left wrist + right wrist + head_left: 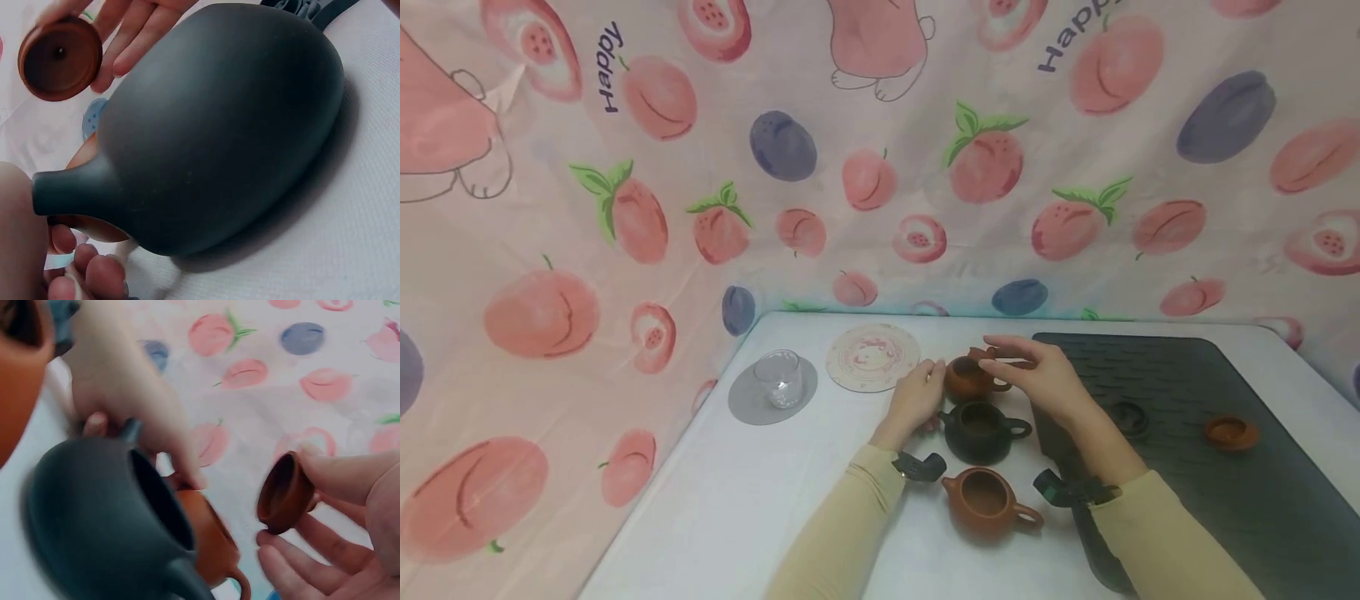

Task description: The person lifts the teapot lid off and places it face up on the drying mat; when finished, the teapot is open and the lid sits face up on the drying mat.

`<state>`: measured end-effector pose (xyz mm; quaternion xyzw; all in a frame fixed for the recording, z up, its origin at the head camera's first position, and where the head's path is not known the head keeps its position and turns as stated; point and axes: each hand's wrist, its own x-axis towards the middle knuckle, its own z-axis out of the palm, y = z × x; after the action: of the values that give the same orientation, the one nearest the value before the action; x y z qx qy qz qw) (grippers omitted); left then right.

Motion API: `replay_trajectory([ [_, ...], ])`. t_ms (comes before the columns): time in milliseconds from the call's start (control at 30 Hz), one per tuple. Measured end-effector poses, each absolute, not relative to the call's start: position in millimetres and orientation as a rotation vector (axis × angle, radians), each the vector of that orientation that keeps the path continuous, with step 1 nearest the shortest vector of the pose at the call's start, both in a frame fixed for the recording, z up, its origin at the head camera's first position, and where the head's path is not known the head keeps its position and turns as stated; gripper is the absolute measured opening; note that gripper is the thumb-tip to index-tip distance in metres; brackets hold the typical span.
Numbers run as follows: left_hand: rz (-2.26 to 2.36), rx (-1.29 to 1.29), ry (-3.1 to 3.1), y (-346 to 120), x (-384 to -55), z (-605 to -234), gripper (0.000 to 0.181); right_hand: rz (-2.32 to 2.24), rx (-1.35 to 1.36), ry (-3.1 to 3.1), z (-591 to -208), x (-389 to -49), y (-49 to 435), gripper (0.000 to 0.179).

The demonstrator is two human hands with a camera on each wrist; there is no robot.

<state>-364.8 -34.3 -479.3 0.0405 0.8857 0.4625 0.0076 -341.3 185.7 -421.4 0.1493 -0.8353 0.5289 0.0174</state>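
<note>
Three small teapots stand in a row on the white table. At the far end is a brown teapot (958,387), where my left hand (916,396) grips its spout side with curled fingers, partly hidden in the head view. My right hand (1045,379) pinches a small round brown teapot lid (298,501) by its edge, tilted with its hollow underside showing. That lid is above and beside the far teapot's uncovered mouth. Nearer stands a dark teapot (977,442), also uncovered. Closest to me is an orange-brown teapot (981,521), lidless, with its handle to the right.
On the right lies a dark ridged tray (1180,375) carrying a black lid (1127,419) and an upturned brown lid (1231,433). At left a clear glass cup (778,379) stands on a grey round coaster (745,404). Behind my left hand is a round patterned mat (872,358).
</note>
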Motion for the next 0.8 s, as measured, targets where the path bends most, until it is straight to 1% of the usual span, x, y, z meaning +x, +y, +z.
replay_trajectory([
  [400, 1.477, 0.118, 2.74, -34, -367, -482, 0.044, 2.052, 0.496, -2.554, -412, -341, 211, 0.062],
  [600, 1.471, 0.113, 2.745, -34, -367, -481, 0.045, 2.174, 0.575, -2.518, -408, -342, 223, 0.053],
  [800, 1.461, 0.108, 2.75, -33, -364, -479, 0.043, 2.256, 0.653, -2.468, -410, -344, 232, 0.048],
])
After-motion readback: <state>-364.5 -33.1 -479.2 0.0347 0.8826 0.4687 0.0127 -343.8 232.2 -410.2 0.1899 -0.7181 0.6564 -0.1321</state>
